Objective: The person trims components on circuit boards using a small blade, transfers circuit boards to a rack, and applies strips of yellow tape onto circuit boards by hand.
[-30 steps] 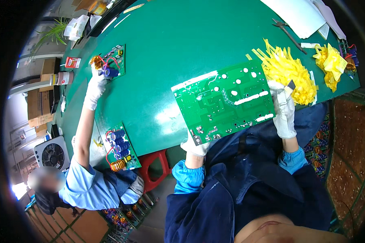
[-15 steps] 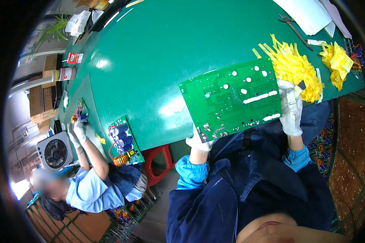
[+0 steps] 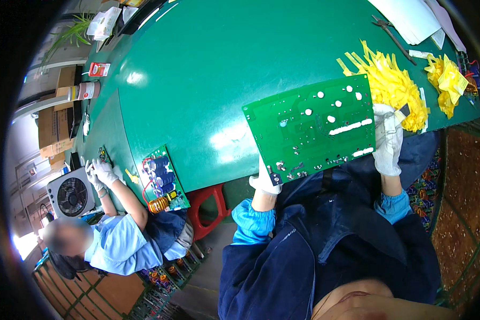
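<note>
A large green circuit board (image 3: 309, 136) is held up before me, its soldered underside in view. Round white blobs and white strips mark that face. My left hand (image 3: 264, 182), in a white glove, grips the lower left corner, its fingers mostly hidden behind the board. Gloved as well, my right hand (image 3: 388, 141) closes on the right edge. A small dark piece (image 3: 405, 110) shows beside its fingertips; I cannot tell what it is. Just beyond that hand lies a heap of yellow tape strips (image 3: 392, 88).
Pliers (image 3: 392, 37), white papers (image 3: 408, 18) and a smaller yellow tape bundle (image 3: 447, 82) lie on the green table (image 3: 192, 69), far right. Another board with components (image 3: 162, 178) sits at the left edge, near a red stool (image 3: 208, 210). A co-worker's gloved hands (image 3: 102, 173) handle a small board.
The board in my hands has shifted slightly to the right, both hands moving with it. The co-worker's hands have drawn closer together around their board.
</note>
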Available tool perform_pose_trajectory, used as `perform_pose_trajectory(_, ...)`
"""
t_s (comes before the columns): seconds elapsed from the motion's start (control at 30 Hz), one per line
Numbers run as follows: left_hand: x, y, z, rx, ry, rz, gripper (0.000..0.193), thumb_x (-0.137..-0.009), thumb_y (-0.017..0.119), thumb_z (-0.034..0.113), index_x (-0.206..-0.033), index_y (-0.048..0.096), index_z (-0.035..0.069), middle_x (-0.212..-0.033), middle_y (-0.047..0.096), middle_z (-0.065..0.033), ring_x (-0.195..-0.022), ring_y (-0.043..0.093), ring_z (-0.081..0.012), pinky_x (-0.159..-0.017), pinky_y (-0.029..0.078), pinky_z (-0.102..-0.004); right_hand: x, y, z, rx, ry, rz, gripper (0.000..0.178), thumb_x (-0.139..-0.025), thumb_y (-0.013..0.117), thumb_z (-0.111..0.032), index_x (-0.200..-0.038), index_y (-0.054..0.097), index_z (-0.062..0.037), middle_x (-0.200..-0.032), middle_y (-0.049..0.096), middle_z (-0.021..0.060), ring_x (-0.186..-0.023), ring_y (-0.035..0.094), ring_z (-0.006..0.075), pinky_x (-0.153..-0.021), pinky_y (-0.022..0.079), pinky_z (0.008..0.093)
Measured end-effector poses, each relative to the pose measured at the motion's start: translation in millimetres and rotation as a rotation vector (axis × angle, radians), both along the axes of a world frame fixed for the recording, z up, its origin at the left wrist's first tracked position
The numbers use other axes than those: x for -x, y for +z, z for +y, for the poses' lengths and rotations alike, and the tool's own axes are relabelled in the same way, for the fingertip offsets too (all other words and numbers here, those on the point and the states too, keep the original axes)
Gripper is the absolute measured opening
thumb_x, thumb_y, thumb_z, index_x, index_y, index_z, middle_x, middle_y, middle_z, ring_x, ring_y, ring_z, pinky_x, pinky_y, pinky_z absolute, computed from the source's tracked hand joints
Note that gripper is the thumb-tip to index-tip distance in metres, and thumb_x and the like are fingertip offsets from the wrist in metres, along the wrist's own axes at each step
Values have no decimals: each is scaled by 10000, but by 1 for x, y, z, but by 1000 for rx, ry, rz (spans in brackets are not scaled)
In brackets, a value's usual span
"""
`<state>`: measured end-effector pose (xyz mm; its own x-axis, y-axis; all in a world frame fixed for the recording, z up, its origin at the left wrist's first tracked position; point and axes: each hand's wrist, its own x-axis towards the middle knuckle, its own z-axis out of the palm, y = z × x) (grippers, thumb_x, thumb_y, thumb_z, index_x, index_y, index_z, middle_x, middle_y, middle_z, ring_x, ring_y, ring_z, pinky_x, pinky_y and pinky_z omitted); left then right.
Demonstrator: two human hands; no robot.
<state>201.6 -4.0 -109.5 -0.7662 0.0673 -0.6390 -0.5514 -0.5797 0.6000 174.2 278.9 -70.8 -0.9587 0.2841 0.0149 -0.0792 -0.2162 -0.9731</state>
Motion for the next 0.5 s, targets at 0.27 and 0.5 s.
perform_pose_trajectory(0.27,3,-18,-10,-281,-128,275,417,-1039,356,289,-1394,420,79,-1353,511,-110,-1177,545,-281,-986,478,-420,4,4,-6,-27,-24,18,352,-1036,402,-281,-1140,604,-12,-1052,625,57,-955,584,126,-852,464,272)
perform_pose_trajectory(0.5,16,29,10,31,-189,59,463,-1042,323,351,-1402,407,73,-1381,486,-144,-1201,536,-307,-976,483,-480,-1,-3,3,-44,-38,-71,364,-1031,420,-297,-1181,587,-11,-1063,626,50,-960,583,119,-841,470,271)
